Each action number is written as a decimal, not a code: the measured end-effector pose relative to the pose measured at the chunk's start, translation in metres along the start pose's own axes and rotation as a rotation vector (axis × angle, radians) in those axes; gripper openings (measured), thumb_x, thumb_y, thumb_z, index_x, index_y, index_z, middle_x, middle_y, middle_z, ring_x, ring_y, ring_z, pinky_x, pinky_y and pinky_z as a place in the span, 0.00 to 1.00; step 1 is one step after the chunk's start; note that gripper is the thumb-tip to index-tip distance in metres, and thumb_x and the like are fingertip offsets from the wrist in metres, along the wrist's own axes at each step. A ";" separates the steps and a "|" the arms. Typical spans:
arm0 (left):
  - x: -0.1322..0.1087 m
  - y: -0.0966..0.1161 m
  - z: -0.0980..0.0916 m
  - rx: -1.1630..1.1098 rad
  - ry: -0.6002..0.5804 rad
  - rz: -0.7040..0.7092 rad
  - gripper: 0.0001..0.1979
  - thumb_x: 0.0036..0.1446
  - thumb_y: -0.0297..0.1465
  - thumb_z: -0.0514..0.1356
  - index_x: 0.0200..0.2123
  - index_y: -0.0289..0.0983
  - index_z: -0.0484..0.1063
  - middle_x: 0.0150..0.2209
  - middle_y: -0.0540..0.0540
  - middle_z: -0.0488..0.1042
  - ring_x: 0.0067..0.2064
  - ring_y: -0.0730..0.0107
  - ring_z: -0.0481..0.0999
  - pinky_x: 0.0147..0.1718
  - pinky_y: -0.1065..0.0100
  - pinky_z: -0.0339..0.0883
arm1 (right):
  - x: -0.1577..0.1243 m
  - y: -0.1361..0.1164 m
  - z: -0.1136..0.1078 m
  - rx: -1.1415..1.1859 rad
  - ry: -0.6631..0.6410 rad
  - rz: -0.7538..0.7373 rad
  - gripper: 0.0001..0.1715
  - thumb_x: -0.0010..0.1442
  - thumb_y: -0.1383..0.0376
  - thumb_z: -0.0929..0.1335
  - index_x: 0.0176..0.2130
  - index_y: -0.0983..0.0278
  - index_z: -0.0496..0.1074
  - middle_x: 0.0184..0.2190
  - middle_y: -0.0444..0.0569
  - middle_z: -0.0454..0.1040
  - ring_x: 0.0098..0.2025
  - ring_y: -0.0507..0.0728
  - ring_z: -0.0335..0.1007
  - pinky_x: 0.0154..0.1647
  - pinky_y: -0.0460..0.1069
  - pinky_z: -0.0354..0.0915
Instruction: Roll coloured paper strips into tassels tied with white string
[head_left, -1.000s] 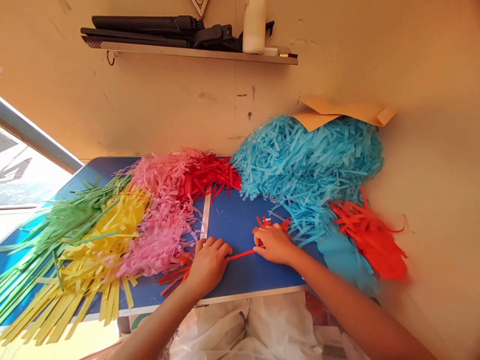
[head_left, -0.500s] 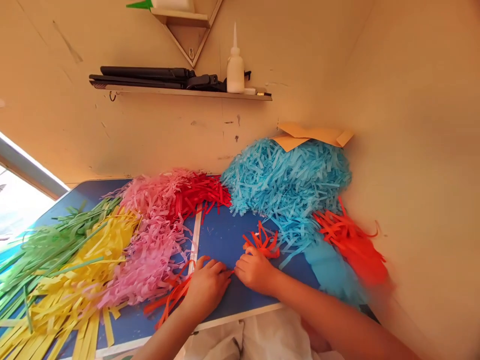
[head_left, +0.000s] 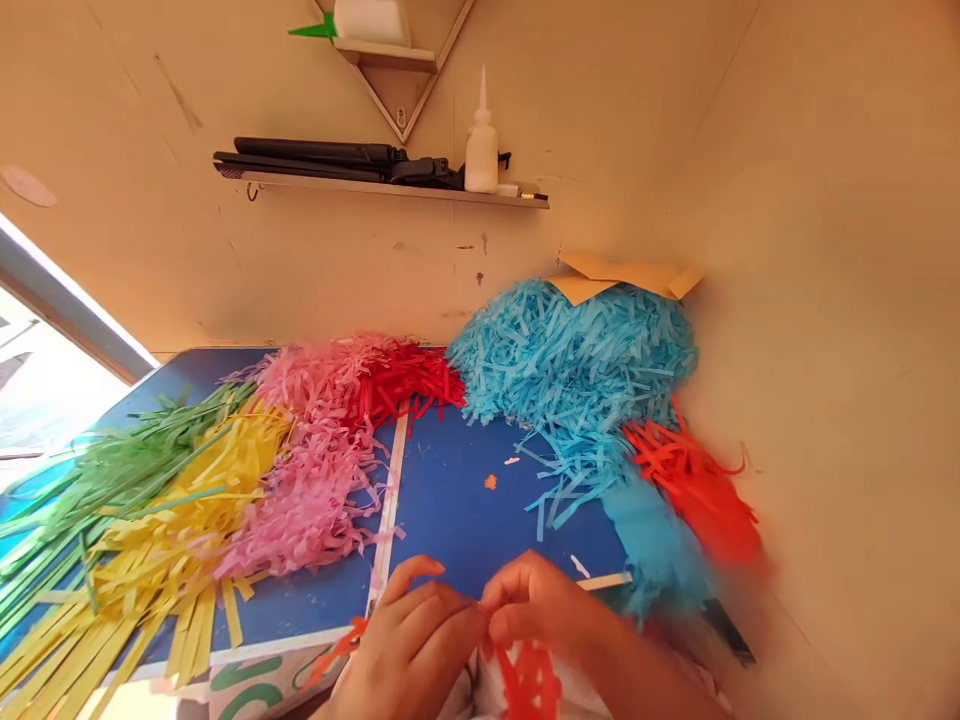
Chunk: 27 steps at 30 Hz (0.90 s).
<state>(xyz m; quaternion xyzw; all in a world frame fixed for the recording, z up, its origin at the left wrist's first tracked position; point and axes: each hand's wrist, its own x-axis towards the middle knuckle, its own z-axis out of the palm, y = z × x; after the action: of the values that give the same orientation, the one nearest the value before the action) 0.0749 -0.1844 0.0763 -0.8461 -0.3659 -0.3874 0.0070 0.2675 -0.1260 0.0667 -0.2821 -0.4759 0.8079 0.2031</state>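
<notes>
My left hand (head_left: 409, 645) and my right hand (head_left: 544, 615) meet at the near edge of the blue table (head_left: 457, 500), fingertips pinched together. Between them they hold red-orange paper strips (head_left: 529, 680), which hang below the right hand and trail out left of the left hand. A small orange scrap (head_left: 490, 482) lies on the bare blue surface beyond the hands.
Heaps of cut paper strips ring the table: green (head_left: 105, 470), yellow (head_left: 165, 540), pink (head_left: 315, 480), red (head_left: 405, 380), light blue (head_left: 577, 360), orange-red (head_left: 690, 480). A wall shelf (head_left: 390, 185) carries a glue bottle (head_left: 481, 150) and black tools. Walls close in behind and right.
Both hands have drawn back from the middle of the table to its near edge, lifting the red-orange strips off the surface. The camera has tilted up.
</notes>
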 end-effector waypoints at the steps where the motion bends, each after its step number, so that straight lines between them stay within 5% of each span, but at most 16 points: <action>1: 0.000 0.003 0.003 -0.006 0.037 -0.041 0.10 0.63 0.20 0.55 0.42 0.39 0.71 0.32 0.53 0.79 0.32 0.75 0.77 0.53 0.63 0.60 | 0.001 0.005 0.000 0.027 0.013 -0.008 0.23 0.41 0.49 0.79 0.23 0.66 0.76 0.20 0.44 0.72 0.22 0.49 0.62 0.27 0.45 0.57; 7: -0.010 0.016 0.025 -0.090 0.144 -0.380 0.07 0.64 0.27 0.57 0.38 0.43 0.74 0.32 0.51 0.79 0.33 0.71 0.78 0.47 0.65 0.69 | 0.003 0.047 0.004 0.149 0.242 -0.166 0.28 0.43 0.47 0.79 0.21 0.66 0.71 0.18 0.43 0.69 0.20 0.48 0.57 0.24 0.45 0.52; 12: -0.014 0.026 0.034 -0.302 0.145 -0.633 0.10 0.64 0.31 0.56 0.35 0.42 0.78 0.32 0.45 0.78 0.33 0.68 0.78 0.31 0.71 0.74 | 0.005 0.051 0.014 0.260 0.389 -0.233 0.26 0.42 0.49 0.80 0.29 0.63 0.71 0.23 0.41 0.65 0.21 0.48 0.56 0.22 0.44 0.53; 19: -0.021 0.016 0.038 -0.288 0.258 -0.491 0.07 0.59 0.32 0.62 0.40 0.47 0.79 0.33 0.48 0.81 0.35 0.65 0.80 0.46 0.63 0.73 | 0.010 0.051 0.030 0.240 0.448 -0.464 0.19 0.44 0.54 0.80 0.22 0.61 0.72 0.24 0.42 0.61 0.25 0.51 0.57 0.26 0.46 0.57; 23: -0.026 0.009 0.035 -0.571 0.239 -0.783 0.09 0.59 0.40 0.61 0.33 0.43 0.79 0.33 0.45 0.80 0.37 0.62 0.79 0.39 0.66 0.74 | 0.031 0.030 -0.003 -0.237 0.521 -0.502 0.14 0.55 0.54 0.73 0.26 0.61 0.73 0.27 0.45 0.69 0.30 0.54 0.66 0.32 0.48 0.64; 26: -0.026 0.010 0.037 -1.008 0.221 -1.135 0.17 0.56 0.50 0.61 0.32 0.41 0.74 0.32 0.45 0.78 0.32 0.64 0.77 0.33 0.67 0.73 | 0.063 -0.014 -0.067 -1.081 0.763 -0.169 0.13 0.67 0.61 0.62 0.43 0.61 0.75 0.36 0.48 0.76 0.36 0.54 0.72 0.38 0.47 0.67; 27: -0.025 0.011 0.040 -1.152 0.221 -1.223 0.20 0.53 0.52 0.62 0.32 0.41 0.72 0.29 0.47 0.76 0.29 0.67 0.75 0.31 0.67 0.72 | 0.075 -0.028 -0.089 -1.193 0.801 -0.113 0.13 0.67 0.63 0.62 0.44 0.63 0.75 0.40 0.50 0.76 0.40 0.55 0.72 0.41 0.48 0.66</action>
<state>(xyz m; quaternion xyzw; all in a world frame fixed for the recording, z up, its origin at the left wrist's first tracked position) 0.0971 -0.1964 0.0346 -0.3281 -0.5019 -0.5293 -0.6002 0.2701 -0.0094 0.0373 -0.5947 -0.7388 0.2332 0.2149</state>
